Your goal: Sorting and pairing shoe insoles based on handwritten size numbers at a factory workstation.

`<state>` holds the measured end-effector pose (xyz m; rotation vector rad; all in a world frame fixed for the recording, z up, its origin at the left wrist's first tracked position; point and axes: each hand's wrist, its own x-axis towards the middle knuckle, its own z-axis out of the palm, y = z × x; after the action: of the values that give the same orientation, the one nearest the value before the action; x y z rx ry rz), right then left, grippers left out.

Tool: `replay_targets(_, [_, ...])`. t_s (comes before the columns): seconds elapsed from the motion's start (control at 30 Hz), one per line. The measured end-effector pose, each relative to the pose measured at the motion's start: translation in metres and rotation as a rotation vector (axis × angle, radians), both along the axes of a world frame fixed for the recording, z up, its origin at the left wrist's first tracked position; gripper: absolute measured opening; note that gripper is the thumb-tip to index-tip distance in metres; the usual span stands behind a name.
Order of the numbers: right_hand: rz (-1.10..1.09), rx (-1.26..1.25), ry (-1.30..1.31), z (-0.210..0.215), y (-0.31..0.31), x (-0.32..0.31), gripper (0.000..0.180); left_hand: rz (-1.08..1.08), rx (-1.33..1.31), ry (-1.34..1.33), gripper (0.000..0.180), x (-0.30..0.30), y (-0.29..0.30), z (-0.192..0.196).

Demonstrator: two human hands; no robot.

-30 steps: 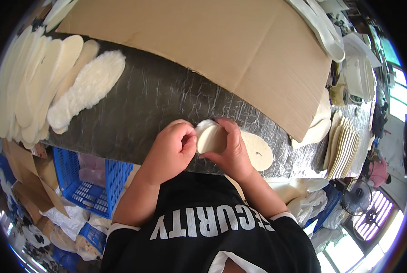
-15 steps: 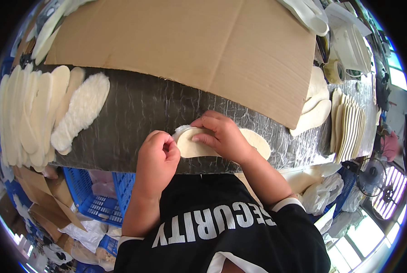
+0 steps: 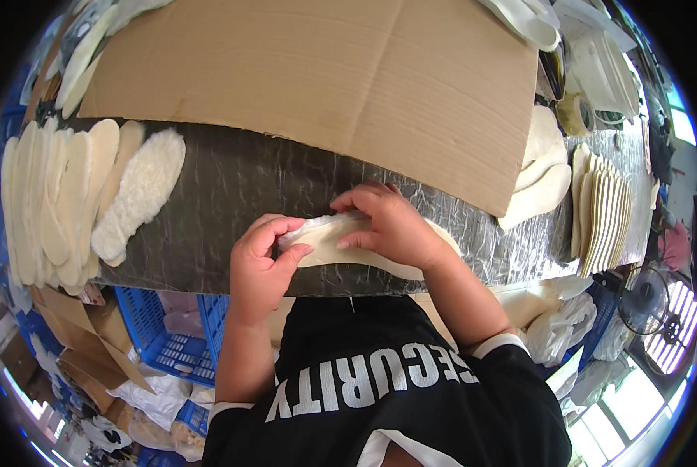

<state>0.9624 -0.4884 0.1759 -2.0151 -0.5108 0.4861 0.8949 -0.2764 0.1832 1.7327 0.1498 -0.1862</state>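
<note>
Your left hand (image 3: 261, 268) pinches the fleecy end of an insole (image 3: 348, 241) between thumb and fingers. Your right hand (image 3: 391, 226) lies flat on it, fingers together, and presses it on the grey table (image 3: 239, 183) at the centre of the frame. More insoles (image 3: 60, 202) lie at the left, cardboard (image 3: 309, 78) above.

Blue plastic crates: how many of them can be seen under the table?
2, maybe more hidden. One blue crate sits below the table edge, left of the left hand. A second crate stands beside it, partly behind the left forearm.
</note>
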Motion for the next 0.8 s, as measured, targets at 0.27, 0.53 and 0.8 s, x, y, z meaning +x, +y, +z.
replay_targets(0.27, [0.007, 0.122, 0.535, -0.002, 0.003, -0.002, 0.022, 0.285, -0.244, -0.126, 0.021, -0.004, 0.003, 0.009])
replay_targets(0.53, [-0.149, 0.651, 1.499, -0.023, 0.005, -0.019, 0.03, -0.177, 0.692, -0.717, 0.036, -0.019, -0.005, 0.071])
replay_targets(0.8, [-0.127, 0.631, 1.606, -0.012, 0.016, -0.054, 0.029, -0.214, 0.73, -0.73, 0.041, -0.031, -0.005, 0.078])
